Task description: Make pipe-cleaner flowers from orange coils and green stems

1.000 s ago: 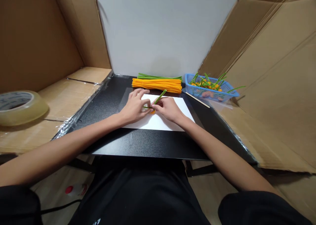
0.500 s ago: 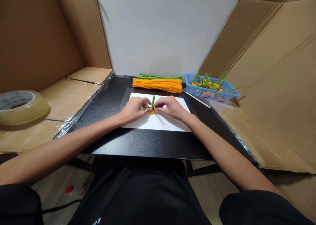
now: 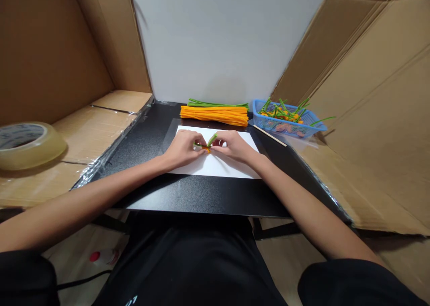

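Black table (image 3: 168,194) with white paper (image 3: 228,168) on it, and midway between front and back edges the left hand (image 3: 184,147) is pinched nearly closed on an orange-and-green pipe-cleaner flower (image 3: 208,149), right hand (image 3: 234,145) curled against it (can't tell if gripping), probably featherlight, bendy stuff best held by its green stem (image 3: 212,140).

black table (image 3: 188,198) | white sheet (image 3: 225,168) | orange bundle (image 3: 215,116) | green strips (image 3: 215,104) | blue basket (image 3: 265,123) | thin stick (image 3: 269,135)

1. Soft light is brightening the white paper (image 3: 231,169), leaving sheen on the black table (image 3: 188,198).
2. Beneath the left hand (image 3: 184,145) and right hand (image 3: 235,145), soft shadows are pooling.
3. Wide-angle distortion is stretching the outer edges.
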A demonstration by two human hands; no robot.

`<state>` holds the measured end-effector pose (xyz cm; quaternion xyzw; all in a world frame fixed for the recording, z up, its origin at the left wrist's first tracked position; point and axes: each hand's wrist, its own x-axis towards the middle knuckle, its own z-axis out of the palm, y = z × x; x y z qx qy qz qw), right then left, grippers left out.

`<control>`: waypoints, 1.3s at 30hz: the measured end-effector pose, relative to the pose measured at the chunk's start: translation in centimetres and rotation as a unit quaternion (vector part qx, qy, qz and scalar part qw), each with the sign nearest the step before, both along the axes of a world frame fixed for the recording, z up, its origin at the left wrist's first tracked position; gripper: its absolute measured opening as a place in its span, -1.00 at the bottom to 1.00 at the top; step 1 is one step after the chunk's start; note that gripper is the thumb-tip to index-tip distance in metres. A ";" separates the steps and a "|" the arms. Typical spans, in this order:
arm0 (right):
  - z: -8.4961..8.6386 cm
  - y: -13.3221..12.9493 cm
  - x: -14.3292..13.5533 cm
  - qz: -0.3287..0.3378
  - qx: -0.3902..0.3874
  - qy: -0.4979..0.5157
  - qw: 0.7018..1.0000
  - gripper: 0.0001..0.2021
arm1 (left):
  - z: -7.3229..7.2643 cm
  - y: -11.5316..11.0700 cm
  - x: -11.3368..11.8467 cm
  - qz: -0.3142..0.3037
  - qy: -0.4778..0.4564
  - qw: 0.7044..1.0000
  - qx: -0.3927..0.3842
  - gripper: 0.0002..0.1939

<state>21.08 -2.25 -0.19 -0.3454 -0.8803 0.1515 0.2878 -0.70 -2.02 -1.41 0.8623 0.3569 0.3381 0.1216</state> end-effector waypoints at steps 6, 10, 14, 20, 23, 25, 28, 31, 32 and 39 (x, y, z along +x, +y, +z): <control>-0.2 0.0 -0.1 0.002 -0.001 0.002 1.000 -0.91 | 0.1 -0.2 0.2 0.001 -0.011 1.000 -0.025 -0.90; -0.3 -0.1 -0.2 -0.001 0.008 -0.002 1.000 -0.90 | 0.1 -0.5 0.2 0.003 -0.012 0.999 -0.036 -0.90; -0.3 -0.2 -0.3 -0.005 0.007 0.005 1.000 -0.94 | -0.1 -0.4 0.2 -0.031 -0.035 0.997 -0.059 -0.89; -0.5 -0.3 -0.6 -0.024 -0.015 0.027 0.999 -0.96 | -0.4 -0.1 0.3 -0.047 -0.057 0.994 -0.076 -0.92; -0.5 -0.3 -0.6 -0.024 -0.017 0.025 0.999 -0.96 | -0.3 -0.2 0.4 -0.032 -0.045 0.996 -0.066 -0.91; -0.4 -0.4 -0.6 -0.023 -0.005 0.019 1.000 -0.95 | -0.2 -0.3 0.4 -0.019 -0.029 0.997 -0.064 -0.92; -0.3 -0.4 -0.5 -0.015 0.014 0.004 1.000 -0.94 | -0.3 -0.2 0.3 0.000 0.009 0.998 -0.063 -0.85; -0.2 -0.4 -0.5 -0.001 0.027 -0.016 1.000 -0.93 | -0.1 0.0 0.2 0.010 0.005 0.995 -0.100 -0.85; -0.1 -0.4 -0.5 0.003 0.032 -0.024 0.999 -0.94 | -0.1 0.0 0.2 0.011 -0.001 0.994 -0.113 -0.86; 0.2 -0.4 -0.7 -0.023 0.008 -0.032 0.999 -0.91 | 0.2 -0.1 0.3 0.004 -0.007 0.994 -0.110 -0.91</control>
